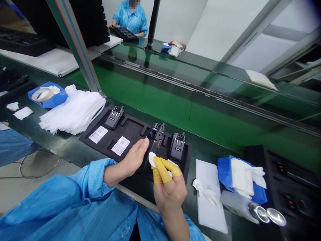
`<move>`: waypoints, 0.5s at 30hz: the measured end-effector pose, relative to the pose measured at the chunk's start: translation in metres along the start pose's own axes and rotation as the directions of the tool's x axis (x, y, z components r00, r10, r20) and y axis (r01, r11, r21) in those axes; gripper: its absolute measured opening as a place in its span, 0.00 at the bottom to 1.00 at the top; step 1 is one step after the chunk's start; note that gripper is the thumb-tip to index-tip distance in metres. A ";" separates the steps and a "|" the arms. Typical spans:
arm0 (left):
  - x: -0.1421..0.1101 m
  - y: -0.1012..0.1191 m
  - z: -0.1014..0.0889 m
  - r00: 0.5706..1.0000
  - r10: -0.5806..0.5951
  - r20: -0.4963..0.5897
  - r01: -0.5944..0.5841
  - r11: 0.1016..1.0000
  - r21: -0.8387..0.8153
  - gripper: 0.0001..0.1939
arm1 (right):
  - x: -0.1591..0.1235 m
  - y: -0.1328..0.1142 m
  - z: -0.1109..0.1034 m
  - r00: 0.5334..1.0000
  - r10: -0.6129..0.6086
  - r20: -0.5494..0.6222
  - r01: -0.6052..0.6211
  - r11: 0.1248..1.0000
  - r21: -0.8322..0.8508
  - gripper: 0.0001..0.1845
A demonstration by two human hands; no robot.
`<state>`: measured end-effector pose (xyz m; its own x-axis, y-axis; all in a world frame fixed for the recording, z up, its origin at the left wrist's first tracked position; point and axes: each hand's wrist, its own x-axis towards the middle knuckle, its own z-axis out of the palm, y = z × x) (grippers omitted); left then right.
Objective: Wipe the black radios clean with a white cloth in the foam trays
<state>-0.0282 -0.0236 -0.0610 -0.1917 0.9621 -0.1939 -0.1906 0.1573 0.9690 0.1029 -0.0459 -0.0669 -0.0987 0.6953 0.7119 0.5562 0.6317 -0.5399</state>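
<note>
My left hand (pixel 134 155) is closed around a black two-way radio (pixel 158 134) and holds it tilted above a black foam tray (pixel 132 126). Yellow finger cots cover several fingertips of my right hand (pixel 169 184). Those fingers pinch a white wipe (pixel 151 158) close against the radio's side; whether it touches is hard to tell. In the tray, one radio (pixel 114 117) lies at the left end and another radio (pixel 177 147) at the right. Two white printed labels (pixel 120 145) rest in the tray's front left part. My hands hide the tray's front middle.
Left of the tray are stacked white cloths (pixel 75 110) and a blue box (pixel 59 97) with tape. To the right lie a white sheet (pixel 210 207), a blue bin (pixel 224 167) of wipes, a metal-topped bottle (pixel 235 205) and another black tray (pixel 255 152). A co-worker (pixel 131 16) sits across the bench.
</note>
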 end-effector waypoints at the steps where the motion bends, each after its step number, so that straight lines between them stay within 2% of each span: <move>1: 0.000 0.001 0.001 1.000 -0.013 0.001 0.013 0.999 -0.032 0.28 | 0.000 -0.001 0.002 0.998 -0.059 0.012 0.060 0.997 -0.055 0.21; 5: -0.002 0.004 0.001 0.998 -0.066 -0.017 0.064 0.994 -0.089 0.27 | -0.004 -0.003 0.005 0.989 -0.136 0.058 0.142 0.981 -0.131 0.26; 9: -0.003 0.005 -0.001 0.993 -0.115 -0.006 0.114 0.987 -0.112 0.27 | -0.010 -0.006 0.001 0.977 -0.153 0.147 0.169 0.980 -0.107 0.24; 15: -0.003 0.004 0.001 0.992 -0.115 0.047 0.121 0.982 -0.146 0.27 | -0.002 -0.006 0.002 0.977 -0.205 0.056 0.212 0.958 -0.194 0.18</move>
<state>-0.0277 -0.0257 -0.0566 -0.1233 0.9469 -0.2969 -0.3505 0.2383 0.9057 0.0983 -0.0506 -0.0665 -0.2571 0.5692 0.7810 0.6716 0.6864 -0.2792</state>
